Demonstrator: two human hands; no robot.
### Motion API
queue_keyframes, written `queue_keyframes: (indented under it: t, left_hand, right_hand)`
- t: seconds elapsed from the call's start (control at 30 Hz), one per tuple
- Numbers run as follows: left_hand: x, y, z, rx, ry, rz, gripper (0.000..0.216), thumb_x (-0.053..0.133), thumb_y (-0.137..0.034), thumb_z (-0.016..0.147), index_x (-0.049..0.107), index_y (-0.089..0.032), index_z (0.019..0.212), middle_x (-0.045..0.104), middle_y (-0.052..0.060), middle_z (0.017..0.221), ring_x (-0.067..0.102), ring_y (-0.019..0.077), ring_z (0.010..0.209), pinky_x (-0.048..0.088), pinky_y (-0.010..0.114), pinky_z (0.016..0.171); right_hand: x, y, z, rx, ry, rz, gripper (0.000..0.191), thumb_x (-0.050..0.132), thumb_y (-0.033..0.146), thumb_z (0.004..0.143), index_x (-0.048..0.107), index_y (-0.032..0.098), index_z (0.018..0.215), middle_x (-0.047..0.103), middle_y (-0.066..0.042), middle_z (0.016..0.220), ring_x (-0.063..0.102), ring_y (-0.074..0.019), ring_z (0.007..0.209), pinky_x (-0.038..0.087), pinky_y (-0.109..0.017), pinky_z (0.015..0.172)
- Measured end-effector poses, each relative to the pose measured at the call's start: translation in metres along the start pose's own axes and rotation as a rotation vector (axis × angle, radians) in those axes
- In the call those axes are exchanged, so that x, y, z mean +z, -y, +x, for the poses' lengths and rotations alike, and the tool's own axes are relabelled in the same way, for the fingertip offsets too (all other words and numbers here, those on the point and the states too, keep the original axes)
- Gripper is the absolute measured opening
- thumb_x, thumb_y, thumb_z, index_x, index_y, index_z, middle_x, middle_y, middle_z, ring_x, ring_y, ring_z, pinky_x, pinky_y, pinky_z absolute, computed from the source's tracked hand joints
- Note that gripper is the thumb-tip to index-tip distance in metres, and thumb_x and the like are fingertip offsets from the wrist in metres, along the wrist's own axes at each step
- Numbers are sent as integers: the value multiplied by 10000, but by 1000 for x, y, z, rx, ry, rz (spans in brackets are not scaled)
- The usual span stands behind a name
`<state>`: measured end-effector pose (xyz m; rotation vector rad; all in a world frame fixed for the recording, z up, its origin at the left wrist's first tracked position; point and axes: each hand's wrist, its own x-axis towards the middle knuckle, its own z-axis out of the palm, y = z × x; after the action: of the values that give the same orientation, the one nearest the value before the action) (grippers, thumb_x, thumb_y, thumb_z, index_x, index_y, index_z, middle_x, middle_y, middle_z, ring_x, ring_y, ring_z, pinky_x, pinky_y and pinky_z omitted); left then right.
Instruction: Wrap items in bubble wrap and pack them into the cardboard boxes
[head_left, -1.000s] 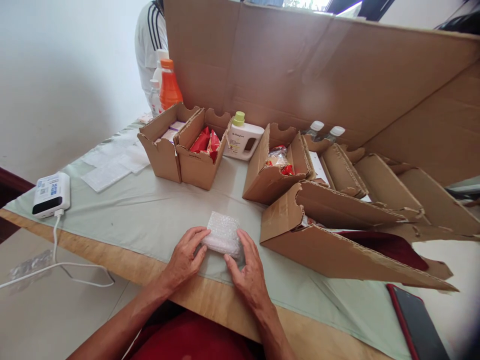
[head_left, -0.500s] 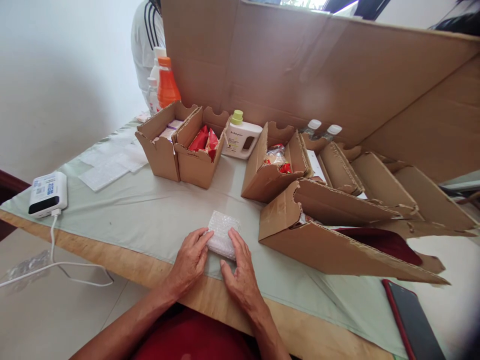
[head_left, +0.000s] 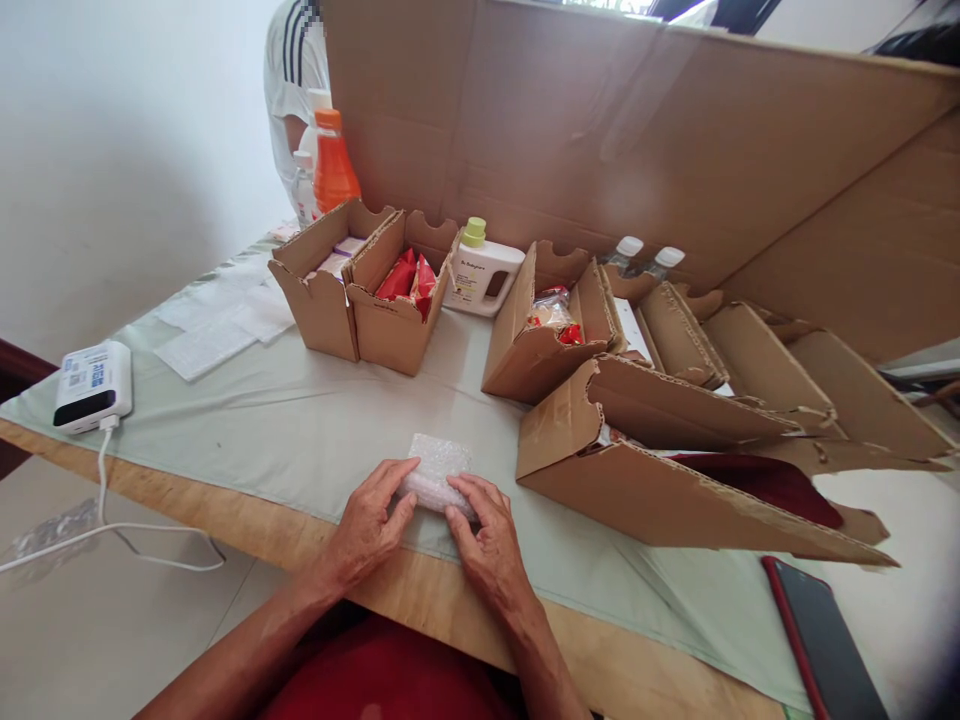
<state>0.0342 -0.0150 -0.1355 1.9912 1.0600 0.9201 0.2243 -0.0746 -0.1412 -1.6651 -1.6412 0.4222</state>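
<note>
A small bubble-wrapped packet (head_left: 441,468) lies on the pale green cloth (head_left: 300,430) close to the table's front edge. My left hand (head_left: 373,515) grips its left end between thumb and fingers. At the right end, my right hand (head_left: 487,525) pinches the near edge with thumb and forefinger. Clear bubble wrap covers the packet, and I cannot make out what is inside.
Cardboard bins (head_left: 397,330) holding red packets and small boxes stand behind, beside a white jug (head_left: 484,275). More bins (head_left: 637,480) are on the right, near a phone (head_left: 825,640). Bubble wrap sheets (head_left: 217,330) and a power bank (head_left: 94,385) lie left. A person (head_left: 289,90) is behind.
Both hands have closed their thumbs and fingers on the near edge of the bubble-wrapped packet. Its near side now looks folded or rolled up, and the packet sits slightly further left.
</note>
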Motion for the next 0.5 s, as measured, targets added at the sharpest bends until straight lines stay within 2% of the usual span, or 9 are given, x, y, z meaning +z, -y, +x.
queue_keyframes:
  t: [0.1,0.23,0.37,0.5]
  left_hand:
    - [-1,1,1,-36,-24,53,328,487,-238,983,611,-163,1277,693,78,1001,653,204,905,564,349,825]
    - [-1,4,7,-40,-48,151,308,498,-246,969,645,-180,1232,685,69,965,649,206,866,559,328,767]
    - [1,8,17,-18,-65,249,277,533,-251,941,677,-207,1173,664,45,892,633,184,765,547,313,738]
    - [2,8,18,-94,-115,151,340,565,-300,927,623,-200,1246,655,37,919,601,150,678,525,274,612]
  right_hand:
    - [-2,1,1,-36,-20,-38,328,563,270,951,648,250,1268,692,-89,1220,616,-253,1158,501,-442,992]
    - [-5,5,0,-157,-109,-165,386,544,267,975,564,248,1360,638,-108,1328,573,-268,1229,458,-471,1019]
    - [-2,6,3,-268,-30,-291,399,568,196,932,592,251,1326,632,-110,1350,535,-298,1281,426,-495,1033]
    - [2,2,15,-241,18,-307,379,560,135,908,639,228,1267,690,-106,1269,573,-302,1234,439,-488,1011]
